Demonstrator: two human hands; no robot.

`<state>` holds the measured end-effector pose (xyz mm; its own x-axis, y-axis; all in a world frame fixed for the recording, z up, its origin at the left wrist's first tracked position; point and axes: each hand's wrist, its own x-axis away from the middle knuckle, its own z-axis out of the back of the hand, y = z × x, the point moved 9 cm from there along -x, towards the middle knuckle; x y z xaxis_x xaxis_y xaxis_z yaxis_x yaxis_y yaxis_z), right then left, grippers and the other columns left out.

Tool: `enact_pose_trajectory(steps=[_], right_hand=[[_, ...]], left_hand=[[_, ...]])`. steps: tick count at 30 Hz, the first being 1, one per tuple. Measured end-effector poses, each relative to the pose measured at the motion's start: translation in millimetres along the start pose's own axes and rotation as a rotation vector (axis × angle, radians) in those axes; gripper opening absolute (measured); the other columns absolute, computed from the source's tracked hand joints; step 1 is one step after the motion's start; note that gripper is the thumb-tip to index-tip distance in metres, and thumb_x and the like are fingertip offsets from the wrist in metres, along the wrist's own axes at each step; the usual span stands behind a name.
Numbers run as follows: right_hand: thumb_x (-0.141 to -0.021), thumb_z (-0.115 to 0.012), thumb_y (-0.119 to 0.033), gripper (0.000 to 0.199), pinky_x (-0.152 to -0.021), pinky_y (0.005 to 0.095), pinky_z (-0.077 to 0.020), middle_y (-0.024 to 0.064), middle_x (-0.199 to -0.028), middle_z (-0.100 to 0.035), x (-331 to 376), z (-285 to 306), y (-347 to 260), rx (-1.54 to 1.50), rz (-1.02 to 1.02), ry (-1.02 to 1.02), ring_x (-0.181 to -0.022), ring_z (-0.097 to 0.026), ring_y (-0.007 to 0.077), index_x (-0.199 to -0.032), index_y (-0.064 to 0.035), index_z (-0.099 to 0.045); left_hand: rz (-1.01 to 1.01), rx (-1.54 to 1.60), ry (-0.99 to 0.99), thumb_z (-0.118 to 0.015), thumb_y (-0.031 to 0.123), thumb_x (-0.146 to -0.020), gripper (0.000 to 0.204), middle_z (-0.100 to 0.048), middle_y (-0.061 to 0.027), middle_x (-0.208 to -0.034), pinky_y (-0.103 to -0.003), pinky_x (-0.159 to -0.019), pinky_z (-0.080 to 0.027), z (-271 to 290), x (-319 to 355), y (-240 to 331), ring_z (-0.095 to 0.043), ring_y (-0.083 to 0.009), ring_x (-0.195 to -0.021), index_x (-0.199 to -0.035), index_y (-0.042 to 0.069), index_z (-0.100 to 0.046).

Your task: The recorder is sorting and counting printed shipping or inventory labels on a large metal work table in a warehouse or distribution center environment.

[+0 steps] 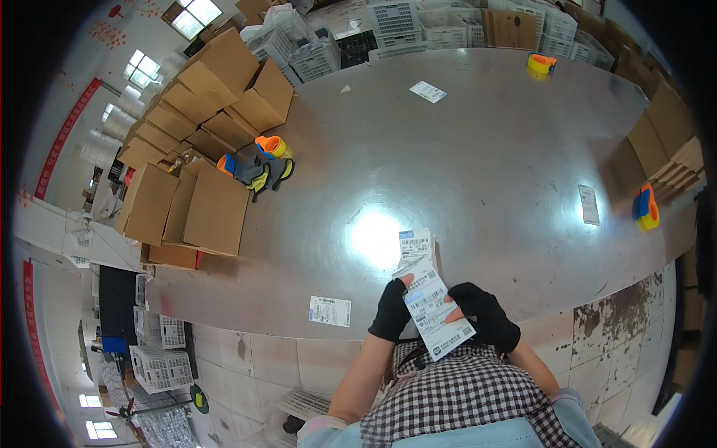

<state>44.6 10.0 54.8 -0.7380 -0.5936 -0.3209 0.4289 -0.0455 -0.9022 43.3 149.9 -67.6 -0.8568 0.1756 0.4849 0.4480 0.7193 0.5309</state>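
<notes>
two hands: the left hand [390,312] is gripping a white printed sheet [437,310], thumb on top; the right hand [484,317] is touching its right side with bent fingers, though whether it is pinching i cannot tell; both are wearing black fingerless gloves
sheet: it is slanting over the near table edge, in front of the checkered apron [463,396]
stack: more sheets [416,243] are lying just beyond, the held one hiding their near part
loose sheet: one [330,311] is lying left of the hands
cartons: open brown boxes [213,201] are crowding the left side; others [667,134] are standing at right
tape: an orange-and-yellow dispenser [273,146] is sitting beside the left boxes, near crumpled grey-and-yellow fabric [261,179]; another [647,207] is resting at right
table: the smooth grey top [478,149] is reflecting bright glare
room: plastic crates [392,22] are standing beyond; pale floor tiles [261,358] are showing below
</notes>
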Motion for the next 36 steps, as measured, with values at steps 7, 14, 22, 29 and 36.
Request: enact_pose_trajectory(steps=[7, 14, 22, 29, 36], right_hand=[[-0.066, -0.071, -0.005, 0.019, -0.073, 0.0283, -0.0479, 0.0082, -0.110, -0.053, -7, 9, 19, -0.137, -0.229, 0.133, -0.093, -0.056, 0.0196, -0.084, -0.0089, -0.066], [-0.077, -0.065, -0.011, 0.027, -0.069, 0.0286, -0.0490, 0.0112, -0.086, -0.066, 5, -8, 40, -0.285, -0.545, 0.017, -0.077, -0.061, 0.0151, -0.101, 0.0013, -0.061], [-0.074, -0.065, -0.012, 0.023, -0.063, 0.0306, -0.0475, 0.0133, -0.085, -0.064, -3, -1, 18, -0.017, -0.343, 0.028, -0.070, -0.061, 0.0229, -0.096, -0.0052, -0.064], [-0.052, -0.066, -0.002, 0.034, -0.062, 0.0292, -0.0452, 0.0069, -0.093, -0.060, -6, 16, -12, 0.181, 0.037, 0.014, -0.088, -0.057, 0.0223, -0.084, -0.0129, -0.067], [-0.054, -0.065, 0.002, 0.030, -0.065, 0.0286, -0.0477, 0.0062, -0.095, -0.060, -10, 41, -27, 0.218, 0.036, 0.163, -0.086, -0.058, 0.0246, -0.080, -0.0125, -0.068]], left_hand=[[-0.132, -0.292, -0.059, -0.046, 0.025, -0.086, 0.045, -0.055, -0.0142, -0.112, -0.034, -0.085, -0.044, -18, 20, 11, -0.056, -0.0230, -0.099, -0.120, -0.005, -0.044], [-0.045, -0.447, -0.173, -0.047, 0.034, -0.087, 0.050, -0.057, -0.0131, -0.110, -0.032, -0.085, -0.043, -30, 20, 8, -0.056, -0.0212, -0.098, -0.120, -0.003, -0.045], [-0.083, -0.175, -0.064, -0.044, 0.024, -0.087, 0.043, -0.056, -0.0159, -0.110, -0.035, -0.083, -0.047, -39, 15, 36, -0.057, -0.0252, -0.097, -0.119, -0.005, -0.043], [-0.120, -0.041, -0.024, -0.042, 0.025, -0.087, 0.044, -0.055, -0.0175, -0.110, -0.037, -0.084, -0.046, -40, 12, 38, -0.057, -0.0273, -0.098, -0.121, -0.004, -0.042], [-0.225, 0.171, -0.115, -0.035, 0.042, -0.091, 0.054, -0.055, -0.0137, -0.109, -0.039, -0.085, -0.045, -16, 17, 53, -0.055, -0.0250, -0.098, -0.126, 0.001, -0.035]])
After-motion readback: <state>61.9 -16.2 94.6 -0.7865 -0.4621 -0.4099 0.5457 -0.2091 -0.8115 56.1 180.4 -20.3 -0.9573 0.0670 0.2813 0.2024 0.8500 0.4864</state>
